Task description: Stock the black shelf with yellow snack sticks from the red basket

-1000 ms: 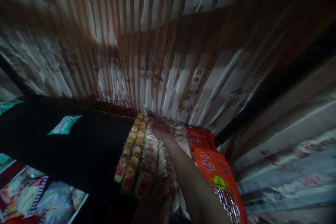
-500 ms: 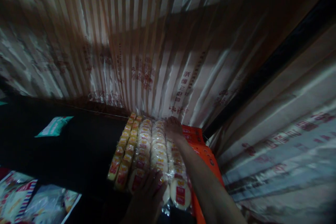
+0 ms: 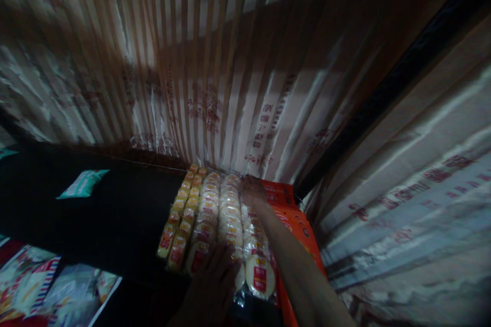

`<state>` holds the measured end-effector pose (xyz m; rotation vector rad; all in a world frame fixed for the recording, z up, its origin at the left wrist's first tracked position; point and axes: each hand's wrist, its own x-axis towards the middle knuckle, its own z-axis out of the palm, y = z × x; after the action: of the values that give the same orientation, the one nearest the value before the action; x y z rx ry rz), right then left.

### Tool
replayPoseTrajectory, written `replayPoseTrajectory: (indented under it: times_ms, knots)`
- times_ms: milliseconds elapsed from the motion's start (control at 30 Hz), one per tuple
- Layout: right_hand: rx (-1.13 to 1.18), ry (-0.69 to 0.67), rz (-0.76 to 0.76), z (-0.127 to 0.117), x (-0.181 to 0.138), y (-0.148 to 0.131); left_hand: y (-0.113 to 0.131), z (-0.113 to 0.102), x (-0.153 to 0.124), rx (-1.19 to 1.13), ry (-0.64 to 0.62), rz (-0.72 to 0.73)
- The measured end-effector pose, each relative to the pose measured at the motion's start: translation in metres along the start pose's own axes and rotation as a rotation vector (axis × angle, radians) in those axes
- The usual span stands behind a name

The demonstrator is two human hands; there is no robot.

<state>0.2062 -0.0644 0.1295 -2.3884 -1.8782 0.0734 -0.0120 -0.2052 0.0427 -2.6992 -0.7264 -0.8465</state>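
Rows of round pale crackers in clear wrappers with red and yellow labels lie overlapped on a black surface. To their left run two narrower rows of yellow-wrapped snacks. My left hand rests with fingers spread over the near ends of the middle cracker rows, hiding part of them. At the far end of the rightmost row, my right hand lies on the wrapped crackers, its fingers laid over them and dim. My right forearm passes over the orange packages beside that row.
A pleated plastic sheet with red print hangs behind the display, and another sheet stands at the right. A dark sloping bar lies between them. On the black surface are a green packet and colourful bags.
The view has shifted slightly. My right hand has moved slightly down at the far end of the rightmost row; my left hand remains at the near ends.
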Motion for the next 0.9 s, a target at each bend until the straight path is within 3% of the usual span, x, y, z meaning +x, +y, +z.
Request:
replayPoseTrajectory:
  times_ms: [333, 567, 700, 900]
  knots:
    - [-0.041, 0.029, -0.182, 0.007, 0.01, -0.023, -0.001, 0.0, 0.002, 0.047, 0.031, 0.009]
    - [-0.057, 0.036, -0.172, 0.011, 0.009, -0.02, 0.0, -0.005, 0.004, -0.005, 0.002, -0.006]
    - [-0.054, 0.094, -0.117, 0.012, -0.006, -0.01, 0.0, -0.008, 0.005, -0.014, -0.012, -0.026]
    - [0.057, 0.25, -0.172, 0.016, -0.051, 0.02, 0.002, -0.008, 0.005, -0.028, -0.001, -0.053]
